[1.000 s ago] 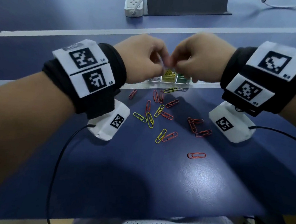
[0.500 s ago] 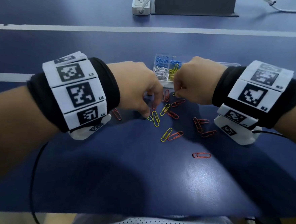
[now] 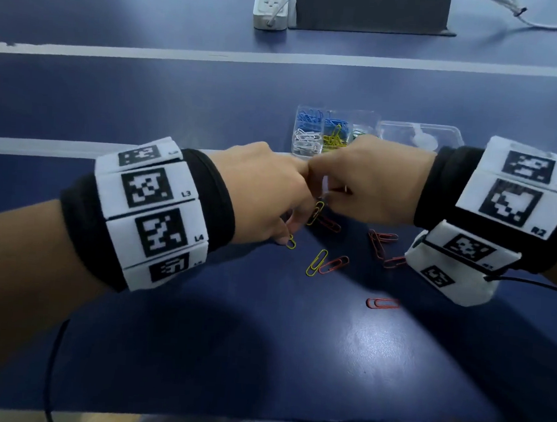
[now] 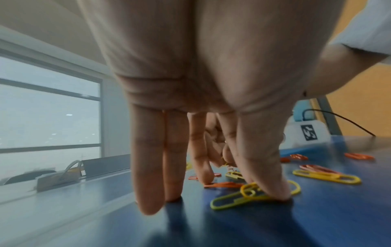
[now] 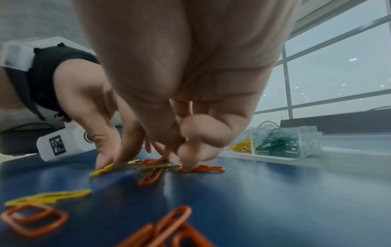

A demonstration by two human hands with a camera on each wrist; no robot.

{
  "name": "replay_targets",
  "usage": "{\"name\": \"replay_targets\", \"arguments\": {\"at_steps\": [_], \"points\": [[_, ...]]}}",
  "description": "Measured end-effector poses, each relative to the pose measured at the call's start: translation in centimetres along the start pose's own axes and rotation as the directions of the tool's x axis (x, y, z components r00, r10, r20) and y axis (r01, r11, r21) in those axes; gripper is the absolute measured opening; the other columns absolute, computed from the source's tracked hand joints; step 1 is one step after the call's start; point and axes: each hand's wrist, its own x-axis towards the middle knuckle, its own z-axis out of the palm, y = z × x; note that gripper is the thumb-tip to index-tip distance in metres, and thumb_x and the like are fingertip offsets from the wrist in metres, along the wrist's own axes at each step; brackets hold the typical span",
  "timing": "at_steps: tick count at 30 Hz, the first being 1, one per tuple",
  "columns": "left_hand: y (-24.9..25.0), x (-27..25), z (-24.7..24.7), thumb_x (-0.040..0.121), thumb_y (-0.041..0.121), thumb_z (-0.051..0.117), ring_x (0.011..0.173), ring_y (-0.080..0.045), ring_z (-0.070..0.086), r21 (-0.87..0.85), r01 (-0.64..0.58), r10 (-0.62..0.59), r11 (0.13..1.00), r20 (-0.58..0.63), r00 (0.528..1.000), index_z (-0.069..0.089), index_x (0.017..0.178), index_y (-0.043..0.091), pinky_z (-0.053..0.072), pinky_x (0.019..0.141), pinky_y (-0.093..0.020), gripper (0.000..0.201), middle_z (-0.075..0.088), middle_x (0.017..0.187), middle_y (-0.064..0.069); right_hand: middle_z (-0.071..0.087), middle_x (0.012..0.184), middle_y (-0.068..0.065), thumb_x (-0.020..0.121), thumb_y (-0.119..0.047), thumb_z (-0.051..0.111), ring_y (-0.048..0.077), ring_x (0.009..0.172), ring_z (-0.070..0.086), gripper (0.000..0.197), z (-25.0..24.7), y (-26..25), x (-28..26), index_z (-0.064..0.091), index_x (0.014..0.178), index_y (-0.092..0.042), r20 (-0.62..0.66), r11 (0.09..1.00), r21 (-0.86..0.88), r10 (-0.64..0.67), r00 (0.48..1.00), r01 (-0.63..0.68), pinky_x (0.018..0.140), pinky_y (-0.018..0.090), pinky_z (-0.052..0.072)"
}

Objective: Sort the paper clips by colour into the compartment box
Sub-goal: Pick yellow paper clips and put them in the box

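Both hands are down among the loose clips, knuckles almost touching. The left hand (image 3: 265,190) has its fingers stretched straight to the blue table (image 3: 194,353), thumb pressing flat on a yellow paper clip (image 4: 253,194); nothing is gripped. The right hand (image 3: 368,181) is curled, one fingertip (image 5: 188,163) pressing an orange paper clip (image 5: 203,169). Whether its other fingers pinch anything is hidden beneath the knuckles. More orange and yellow clips lie scattered just beside both hands, some covered by them. Beyond the knuckles sits the clear compartment box (image 3: 307,153), its near right corner blocked by the right hand; blue, white, yellow and green clips show inside. Its lid (image 3: 421,135) lies beside it.
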Motion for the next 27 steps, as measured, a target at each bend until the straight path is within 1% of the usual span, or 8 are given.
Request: {"name": "replay_targets", "arguments": {"at_steps": [4, 8, 11, 14, 17, 20, 23, 27], "points": [[-1.3, -0.8, -0.1, 0.078, 0.036, 0.067, 0.087, -0.007, 0.047, -0.241, -0.01, -0.007, 0.971, -0.072, 0.997, 0.066, 0.08, 0.031, 0.038, 0.082, -0.022, 0.006, 0.048, 0.111, 0.01, 0.071, 0.092, 0.002, 0.084, -0.025, 0.056, 0.022, 0.081, 0.056, 0.023, 0.0, -0.2, 0.3, 0.071, 0.102, -0.027, -0.008, 0.997, -0.017, -0.076, 0.997, 0.075, 0.074, 0.026, 0.041], [-1.9, -1.6, -0.6, 0.076, 0.022, 0.066, 0.066, 0.0, 0.05, -0.34, -0.055, 0.005, 0.939, -0.144, 0.99, 0.056, 0.069, 0.033, 0.039, 0.069, -0.018, 0.016, 0.06, 0.081, 0.01, 0.07, 0.097, 0.001, 0.081, -0.034, 0.064, 0.023, 0.094, 0.06, 0.025, 0.0, -0.7, 0.8, 0.07, 0.103, -0.026, 0.084, 0.985, -0.081, -0.146, 0.986, 0.153, 0.081, 0.03, 0.047], [-1.9, -1.8, -0.4, 0.078, 0.016, 0.059, 0.058, 0.0, 0.053, -0.35, -0.017, -0.023, 0.937, -0.108, 0.994, 0.052, 0.073, 0.033, 0.038, 0.061, -0.013, 0.019, 0.056, 0.062, 0.013, 0.07, 0.093, 0.001, 0.081, -0.033, 0.062, 0.024, 0.092, 0.061, 0.018, -0.3, -0.9, 0.9, 0.072, 0.094, -0.025, 0.126, 0.975, -0.111, -0.177, 0.976, 0.191, 0.083, 0.036, 0.05], [-2.0, -1.7, 0.3, 0.078, 0.019, 0.043, 0.061, -0.004, 0.044, -0.336, -0.044, 0.006, 0.941, -0.112, 0.994, 0.064, 0.093, 0.025, 0.029, 0.064, -0.013, 0.025, 0.051, 0.073, 0.011, 0.07, 0.09, 0.006, 0.084, -0.03, 0.053, 0.027, 0.088, 0.061, 0.022, -0.3, -1.0, 0.7, 0.072, 0.091, -0.021, 0.102, 0.971, -0.119, -0.198, 0.975, 0.209, 0.082, 0.038, 0.049], [-1.7, -1.7, 0.2, 0.076, 0.017, 0.033, 0.061, -0.007, 0.042, -0.366, 0.007, -0.041, 0.931, -0.085, 0.996, 0.051, 0.076, 0.029, 0.027, 0.06, -0.02, 0.021, 0.045, 0.068, 0.011, 0.069, 0.082, 0.006, 0.084, -0.028, 0.05, 0.025, 0.076, 0.058, 0.025, 0.0, -0.6, 0.6, 0.071, 0.089, -0.015, 0.022, 0.981, -0.06, -0.186, 0.982, 0.187, 0.075, 0.03, 0.045], [-1.4, -1.7, 0.3, 0.078, 0.019, 0.035, 0.06, -0.012, 0.043, -0.429, 0.107, -0.138, 0.897, -0.041, 0.99, 0.039, 0.067, 0.022, 0.032, 0.057, -0.027, 0.012, 0.045, 0.062, 0.006, 0.066, 0.062, -0.003, 0.08, -0.024, 0.055, 0.01, 0.054, 0.054, 0.014, 0.0, -0.5, 0.4, 0.068, 0.079, -0.018, 0.025, 0.97, 0.235, -0.076, 0.997, 0.068, 0.059, 0.016, 0.04], [-1.5, -1.7, 0.7, 0.075, 0.036, 0.039, 0.072, -0.019, 0.049, -0.384, 0.109, -0.122, 0.917, -0.008, 0.993, 0.048, 0.078, 0.027, 0.038, 0.068, -0.03, 0.013, 0.053, 0.074, 0.005, 0.068, 0.06, 0.003, 0.077, -0.013, 0.05, 0.016, 0.049, 0.06, 0.008, 0.0, -0.6, 0.0, 0.057, 0.074, -0.016, 0.164, 0.833, 0.546, -0.009, 0.986, -0.083, 0.053, 0.02, 0.05], [-1.8, -1.3, 1.1, 0.081, 0.041, 0.058, 0.097, -0.019, 0.055, -0.223, 0.077, -0.074, 0.972, 0.022, 0.997, 0.06, 0.102, 0.031, 0.042, 0.084, -0.029, 0.023, 0.06, 0.098, 0.002, 0.056, 0.057, -0.009, 0.078, -0.018, 0.045, -0.001, 0.048, 0.05, 0.016, 0.5, -0.7, -0.6, 0.054, 0.086, -0.028, 0.158, 0.929, 0.37, -0.045, 0.986, -0.016, 0.049, 0.01, 0.038]]}}
